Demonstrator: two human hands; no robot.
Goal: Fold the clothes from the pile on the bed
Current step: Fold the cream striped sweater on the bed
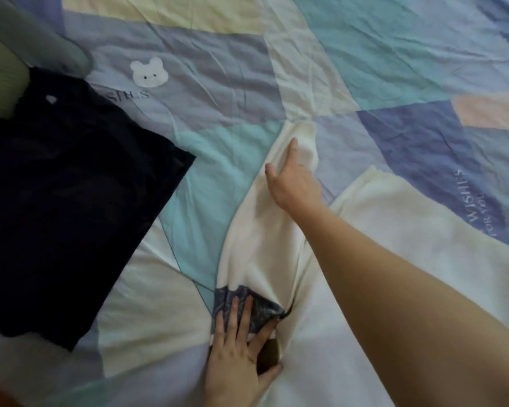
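Head view. Cream garment (256, 230) lies spread on the patchwork bedcover (365, 54), from centre down to 5 o'clock. Left hand (241, 353) at 6 o'clock, fingers straight, pressing flat on its dark printed patch (244, 301). Right hand (291, 180) at centre, fingers extended, flat on the garment's far strip; nothing gripped. Folded dark garment (71, 207) at 9 o'clock, well apart.

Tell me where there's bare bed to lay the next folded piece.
Free: the wide stretch of bedspread beyond the right hand, from the bear print across to the far right. Crowded: the dark garment fills the left, the cream garment and left hand the near middle.
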